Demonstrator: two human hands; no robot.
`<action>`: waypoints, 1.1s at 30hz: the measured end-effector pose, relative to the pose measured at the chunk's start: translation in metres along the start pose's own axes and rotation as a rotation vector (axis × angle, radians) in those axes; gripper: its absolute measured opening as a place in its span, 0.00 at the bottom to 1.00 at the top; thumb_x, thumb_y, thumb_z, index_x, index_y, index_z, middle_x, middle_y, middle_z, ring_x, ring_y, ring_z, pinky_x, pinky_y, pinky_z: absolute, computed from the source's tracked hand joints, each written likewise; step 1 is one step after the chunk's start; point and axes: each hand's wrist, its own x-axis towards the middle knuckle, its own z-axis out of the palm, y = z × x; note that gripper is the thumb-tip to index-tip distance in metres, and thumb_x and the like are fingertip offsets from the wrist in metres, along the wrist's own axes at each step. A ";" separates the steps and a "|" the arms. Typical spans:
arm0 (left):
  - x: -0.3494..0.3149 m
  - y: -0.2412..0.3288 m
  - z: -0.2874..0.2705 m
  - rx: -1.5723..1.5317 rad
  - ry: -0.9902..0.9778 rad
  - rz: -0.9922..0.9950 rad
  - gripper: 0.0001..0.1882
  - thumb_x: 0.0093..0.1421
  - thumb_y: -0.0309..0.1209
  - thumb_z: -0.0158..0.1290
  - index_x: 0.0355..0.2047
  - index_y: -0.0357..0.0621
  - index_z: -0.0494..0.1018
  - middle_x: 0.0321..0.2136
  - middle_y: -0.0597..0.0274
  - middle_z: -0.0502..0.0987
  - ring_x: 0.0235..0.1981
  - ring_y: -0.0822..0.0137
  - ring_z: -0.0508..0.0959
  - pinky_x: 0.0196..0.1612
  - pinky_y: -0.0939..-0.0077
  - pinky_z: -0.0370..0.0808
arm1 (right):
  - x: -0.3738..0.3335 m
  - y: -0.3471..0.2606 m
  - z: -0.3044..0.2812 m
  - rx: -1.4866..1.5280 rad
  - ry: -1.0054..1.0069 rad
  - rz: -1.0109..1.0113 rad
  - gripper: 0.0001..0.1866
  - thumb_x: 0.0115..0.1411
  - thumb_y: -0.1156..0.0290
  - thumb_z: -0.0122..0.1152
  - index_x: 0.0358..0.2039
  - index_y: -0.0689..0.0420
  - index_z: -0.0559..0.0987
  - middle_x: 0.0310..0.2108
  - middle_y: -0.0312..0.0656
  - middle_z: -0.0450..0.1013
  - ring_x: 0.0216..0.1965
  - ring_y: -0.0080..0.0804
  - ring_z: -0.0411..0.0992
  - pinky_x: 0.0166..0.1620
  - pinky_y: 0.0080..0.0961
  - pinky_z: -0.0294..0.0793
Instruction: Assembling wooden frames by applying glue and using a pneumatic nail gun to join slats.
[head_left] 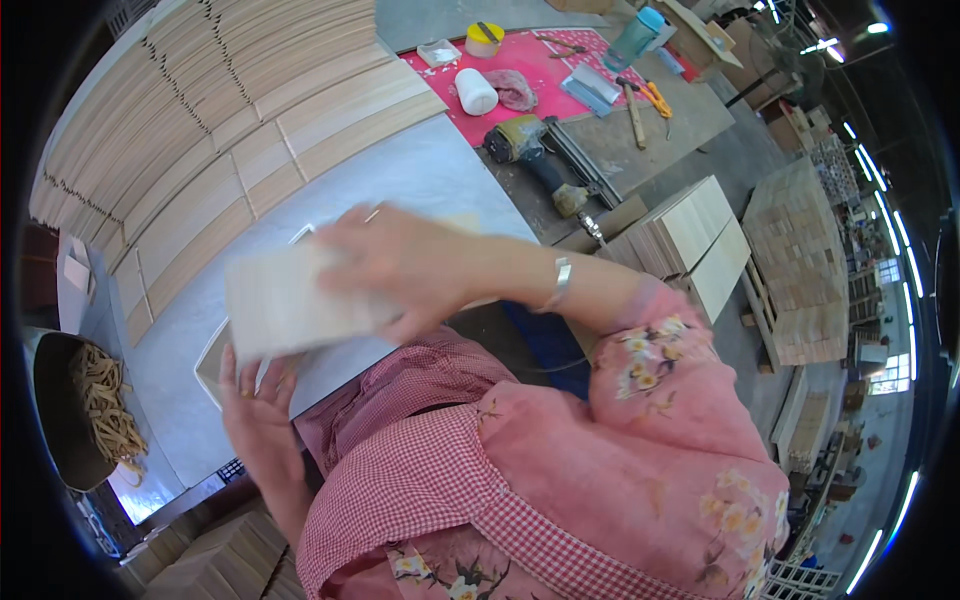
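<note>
A pale, flat rectangular panel [285, 308], smeared by motion, is above the table in front of me. My right hand [385, 265] lies over its right side and grips it; the fingertips are blurred. At the panel's lower left edge is my left hand [262, 410], its fingers raised and apart. Whether those fingers press on the panel, I cannot tell. Behind the left fingers shows a thin pale edge of another piece [207, 368], mostly hidden by the panel.
Tight rows of thin wooden boards [190, 130] fill the table's far left. A bin of rubber bands [100, 400] stands at left. Beyond the table are a nail gun [535, 160], a hammer [633, 115], a white bottle [476, 92] and stacked boards [690, 235].
</note>
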 end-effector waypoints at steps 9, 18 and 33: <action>-0.021 0.014 -0.095 -0.050 0.175 0.004 0.19 0.72 0.27 0.46 0.60 0.33 0.66 0.53 0.50 0.74 0.50 0.62 0.77 0.54 0.72 0.74 | 0.049 0.005 0.031 0.060 -0.177 -0.170 0.38 0.40 0.50 0.76 0.51 0.53 0.76 0.53 0.51 0.71 0.52 0.51 0.69 0.56 0.45 0.68; -0.011 0.030 -0.094 -0.114 0.307 0.179 0.18 0.68 0.27 0.55 0.55 0.31 0.73 0.44 0.54 0.79 0.39 0.67 0.79 0.44 0.75 0.79 | 0.072 0.024 0.018 -0.027 -0.199 -0.091 0.42 0.45 0.59 0.77 0.63 0.51 0.75 0.67 0.46 0.64 0.65 0.47 0.63 0.67 0.41 0.62; -0.012 0.003 -0.117 0.984 0.442 0.278 0.17 0.54 0.24 0.65 0.44 0.32 0.80 0.34 0.57 0.81 0.32 0.69 0.77 0.38 0.79 0.75 | 0.102 0.021 0.036 -0.054 -0.303 -0.045 0.40 0.41 0.64 0.79 0.59 0.52 0.79 0.66 0.42 0.68 0.63 0.45 0.64 0.68 0.40 0.58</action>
